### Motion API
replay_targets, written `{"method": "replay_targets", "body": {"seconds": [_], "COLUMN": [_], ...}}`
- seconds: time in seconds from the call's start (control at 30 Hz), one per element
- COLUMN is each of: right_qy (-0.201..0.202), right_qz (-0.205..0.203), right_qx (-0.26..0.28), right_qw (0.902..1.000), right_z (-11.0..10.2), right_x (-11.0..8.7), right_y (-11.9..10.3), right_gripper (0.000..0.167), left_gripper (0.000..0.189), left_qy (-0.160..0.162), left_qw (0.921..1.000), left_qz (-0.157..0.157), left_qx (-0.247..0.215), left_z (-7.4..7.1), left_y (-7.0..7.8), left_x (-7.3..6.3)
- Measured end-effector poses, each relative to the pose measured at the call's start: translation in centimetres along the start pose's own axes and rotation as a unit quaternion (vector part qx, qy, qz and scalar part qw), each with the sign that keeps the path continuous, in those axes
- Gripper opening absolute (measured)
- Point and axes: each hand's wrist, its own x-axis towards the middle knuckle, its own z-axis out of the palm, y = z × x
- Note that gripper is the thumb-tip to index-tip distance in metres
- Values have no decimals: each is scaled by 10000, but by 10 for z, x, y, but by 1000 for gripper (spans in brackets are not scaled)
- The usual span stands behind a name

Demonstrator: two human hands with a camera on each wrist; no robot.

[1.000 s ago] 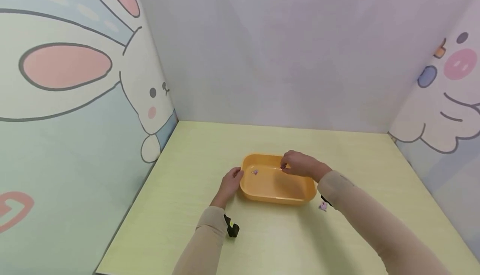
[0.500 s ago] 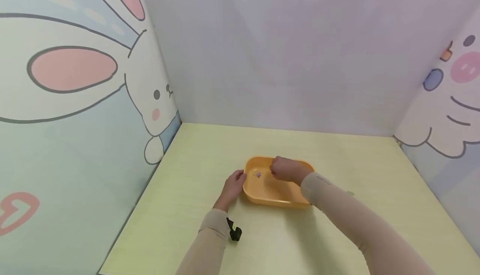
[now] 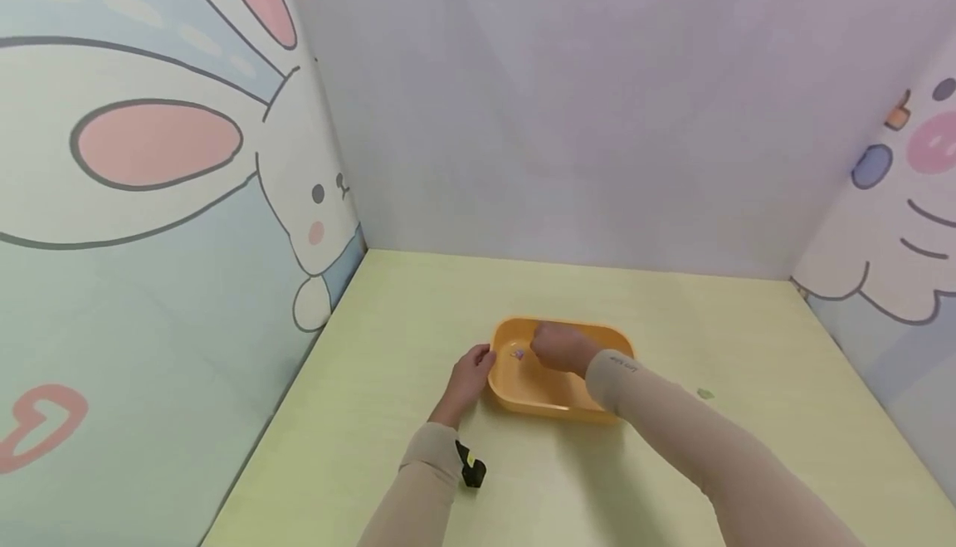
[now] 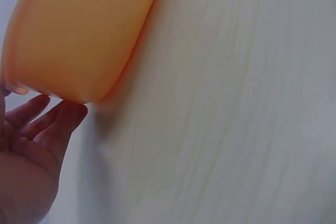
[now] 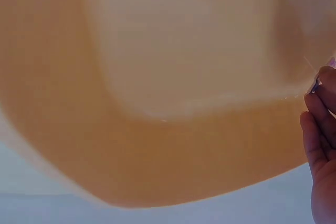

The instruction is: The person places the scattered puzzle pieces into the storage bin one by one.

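Observation:
An orange plastic tray [image 3: 548, 411] with rounded corners and raised walls stands on the table. My left hand [image 3: 469, 374] holds its left end at the rim; in the left wrist view several fingertips [image 4: 73, 109] press the outer wall. My right hand [image 3: 563, 348] is down inside the tray, toward its back wall. Between thumb and finger it pinches a small thin flat piece [image 5: 314, 84], mostly covered by the fingers, so I cannot tell its kind. A small purple-and-white piece [image 3: 519, 354] lies on the tray floor, left of the right hand.
A small pale green piece [image 3: 705, 394] lies on the pale yellow table [image 3: 418, 298], right of the tray. A grey-white wall [image 3: 568, 115] closes the back, and panels with cartoon animals stand at both sides. A black wrist camera [image 3: 471, 468] sits at the left cuff.
My right hand has moved left and lower into the tray. Its sleeve hides the purple piece seen on the table before; the green piece now shows. The left hand keeps its hold on the tray.

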Motion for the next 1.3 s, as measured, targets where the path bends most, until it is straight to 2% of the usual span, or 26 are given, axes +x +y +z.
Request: {"method": "replay_targets", "body": {"seconds": [0.07,0.23,0.43,0.73,0.87,1.0,1.13,1.23,1.27,1.3], "right_qy": [126,48,-1,307,160,85,-52,-107,-96,-160], "right_qz": [-185,4,-76,-132,-62,10,28,13,64,217], "right_qx": [-524,478,482,1333,1680,1791,1500,1348,1426,1738], "right_qw": [9984,9988,9988,9905,9856,9838,9887,9908,9897,9844], "right_z": [2,10,15,16,17,19,22,22,21,21], "right_x": [2,8,8,15,20,23,26,28,29,30], "right_y": [-2,-3,-1,-1,-1,-1,0,2,3,4], "right_gripper": [19,17,15,14,9,7,7,10,11,14], "left_gripper": [42,43,42,41,42,42,42,41,41,41], "left_qy": [-7,-45,-47,-89,-105,-137,-175,-148,-136,-121], "left_qw": [10000,10000,10000,9999,9999,9999,9998,9999,9999,9999], "left_qz": [-27,-59,-69,47,26,-17,-73,2,21,44], "left_qx": [7,51,49,-42,-45,-58,-72,-45,-37,-33], "left_z": [1,1,1,2,3,3,2,-1,-2,-3], "left_y": [0,-1,-3,-6,-8,-8,-8,-7,-7,-7], "left_x": [0,1,1,3,5,6,8,9,10,11]}}
